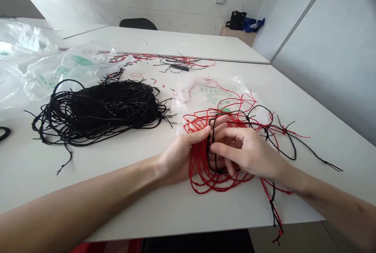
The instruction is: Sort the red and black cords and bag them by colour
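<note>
My left hand [179,151] is closed, its thumb pressing on a loop of braided black cord [216,168]. My right hand [252,151] curls in from the right, its thumb and fingertips at the same loop. Under both hands lies a bunch of braided red cords [202,186], partly hidden by the fingers. Knotted black and red ends trail to the right, and some of them [276,210] hang toward the near table edge. A large bundle of black cords [114,104] rests to the left of my hands.
A clear printed plastic bag [214,92] lies flat behind the red cords. More crumpled plastic [32,57] covers the far left. A dark slim tool [180,67] lies among red and black scraps. A black ring [4,132] sits at the left edge.
</note>
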`<state>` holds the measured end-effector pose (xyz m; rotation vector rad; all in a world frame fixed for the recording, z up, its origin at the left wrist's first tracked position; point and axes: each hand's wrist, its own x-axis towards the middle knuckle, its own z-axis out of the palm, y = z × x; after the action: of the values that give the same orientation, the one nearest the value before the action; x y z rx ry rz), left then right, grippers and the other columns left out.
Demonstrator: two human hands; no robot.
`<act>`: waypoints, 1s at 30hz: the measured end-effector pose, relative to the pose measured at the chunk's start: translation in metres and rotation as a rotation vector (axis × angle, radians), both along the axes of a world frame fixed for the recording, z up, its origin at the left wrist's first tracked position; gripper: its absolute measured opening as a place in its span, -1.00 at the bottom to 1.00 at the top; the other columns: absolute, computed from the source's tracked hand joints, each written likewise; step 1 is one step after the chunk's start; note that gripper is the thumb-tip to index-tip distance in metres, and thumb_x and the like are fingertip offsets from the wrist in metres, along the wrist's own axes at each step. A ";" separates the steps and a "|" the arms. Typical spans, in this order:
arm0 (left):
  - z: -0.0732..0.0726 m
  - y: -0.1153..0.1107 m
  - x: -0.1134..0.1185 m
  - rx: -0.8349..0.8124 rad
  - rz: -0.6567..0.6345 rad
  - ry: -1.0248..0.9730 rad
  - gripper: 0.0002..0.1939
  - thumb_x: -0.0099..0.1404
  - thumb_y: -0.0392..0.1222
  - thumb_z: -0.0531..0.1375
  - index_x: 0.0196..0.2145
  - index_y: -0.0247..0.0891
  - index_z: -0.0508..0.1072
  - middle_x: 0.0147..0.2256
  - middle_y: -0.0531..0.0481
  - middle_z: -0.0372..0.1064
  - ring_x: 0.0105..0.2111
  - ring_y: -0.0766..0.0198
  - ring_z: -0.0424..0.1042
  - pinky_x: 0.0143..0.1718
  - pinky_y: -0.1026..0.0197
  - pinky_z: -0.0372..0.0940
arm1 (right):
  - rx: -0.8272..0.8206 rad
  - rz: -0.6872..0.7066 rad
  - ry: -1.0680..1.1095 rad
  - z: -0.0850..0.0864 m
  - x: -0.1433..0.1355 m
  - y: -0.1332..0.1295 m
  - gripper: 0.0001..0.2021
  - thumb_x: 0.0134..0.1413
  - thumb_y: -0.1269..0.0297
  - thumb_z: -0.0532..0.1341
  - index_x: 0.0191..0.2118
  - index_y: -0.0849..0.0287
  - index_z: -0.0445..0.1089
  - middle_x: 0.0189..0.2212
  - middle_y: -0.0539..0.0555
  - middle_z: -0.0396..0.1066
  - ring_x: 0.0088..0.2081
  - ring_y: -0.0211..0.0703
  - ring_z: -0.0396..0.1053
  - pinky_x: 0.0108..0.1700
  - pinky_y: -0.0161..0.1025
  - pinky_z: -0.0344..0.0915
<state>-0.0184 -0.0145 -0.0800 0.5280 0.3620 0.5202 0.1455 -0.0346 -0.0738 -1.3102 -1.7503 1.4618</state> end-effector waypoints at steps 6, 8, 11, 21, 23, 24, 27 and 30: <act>0.002 0.001 0.000 0.046 -0.051 -0.018 -0.51 0.32 -0.11 -0.12 0.19 0.00 -0.04 -0.10 -0.10 0.32 -0.41 0.26 0.40 -0.25 0.08 0.20 | -0.039 -0.037 0.068 -0.003 -0.005 -0.001 -0.83 0.06 0.18 0.14 -0.39 0.19 0.26 -0.61 -0.07 0.33 -0.68 -0.39 0.32 -0.67 -0.48 0.12; 0.002 0.001 0.000 0.048 -0.032 -0.013 -0.50 0.31 -0.11 -0.12 0.20 -0.03 -0.04 -0.10 -0.11 0.32 -0.40 0.24 0.40 -0.24 0.06 0.20 | -0.048 -0.044 0.061 -0.004 -0.004 -0.001 -0.84 0.09 0.20 0.10 -0.36 0.19 0.26 -0.64 -0.07 0.32 -0.69 -0.39 0.30 -0.69 -0.48 0.11; 0.002 0.001 -0.001 0.048 -0.028 -0.013 -0.50 0.31 -0.15 -0.12 0.20 -0.02 -0.05 -0.10 -0.11 0.32 -0.43 0.26 0.40 -0.25 0.08 0.20 | -0.048 -0.047 0.068 -0.003 -0.003 -0.002 -0.86 0.10 0.23 0.09 -0.31 0.19 0.26 -0.65 -0.08 0.31 -0.69 -0.40 0.27 -0.67 -0.47 0.14; -0.001 0.000 0.000 0.115 -0.063 -0.016 -0.52 0.32 -0.12 -0.13 0.19 0.06 -0.07 -0.19 -0.03 0.36 -0.49 0.33 0.38 -0.27 0.14 0.19 | -0.053 -0.063 0.014 -0.002 -0.010 -0.002 -0.78 -0.01 0.14 0.17 -0.35 0.21 0.26 -0.62 -0.06 0.30 -0.69 -0.39 0.25 -0.68 -0.45 0.12; -0.001 0.000 0.000 0.087 -0.063 -0.018 -0.51 0.32 -0.11 -0.14 0.20 0.04 -0.08 -0.19 -0.04 0.36 -0.47 0.32 0.38 -0.26 0.13 0.19 | -0.049 -0.058 0.024 -0.002 -0.010 -0.002 -0.82 0.03 0.18 0.14 -0.35 0.20 0.26 -0.64 -0.07 0.29 -0.69 -0.40 0.25 -0.67 -0.46 0.12; 0.000 0.000 0.000 0.071 -0.058 -0.018 -0.51 0.32 -0.11 -0.13 0.20 0.04 -0.07 -0.18 -0.05 0.36 -0.45 0.32 0.38 -0.25 0.13 0.19 | -0.047 -0.053 0.029 -0.002 -0.009 -0.002 -0.84 0.04 0.21 0.13 -0.35 0.20 0.26 -0.65 -0.08 0.29 -0.69 -0.40 0.25 -0.67 -0.46 0.12; 0.000 0.000 -0.001 0.043 -0.046 -0.014 -0.51 0.32 -0.11 -0.12 0.20 0.02 -0.05 -0.15 -0.07 0.34 -0.41 0.29 0.38 -0.25 0.12 0.18 | -0.055 -0.039 0.025 -0.001 -0.007 -0.003 -0.88 0.06 0.27 0.10 -0.34 0.20 0.28 -0.68 -0.08 0.28 -0.69 -0.39 0.26 -0.68 -0.47 0.09; 0.001 0.000 -0.001 0.038 -0.036 -0.008 -0.51 0.31 -0.13 -0.12 0.19 0.00 -0.03 -0.13 -0.09 0.33 -0.39 0.27 0.39 -0.25 0.12 0.18 | -0.063 -0.037 0.020 -0.001 -0.006 -0.003 -0.88 0.07 0.28 0.09 -0.33 0.21 0.28 -0.68 -0.06 0.30 -0.68 -0.38 0.29 -0.69 -0.48 0.07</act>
<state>-0.0193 -0.0146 -0.0792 0.5684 0.3343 0.4948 0.1390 -0.0375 -0.0751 -1.3474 -1.6711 1.5157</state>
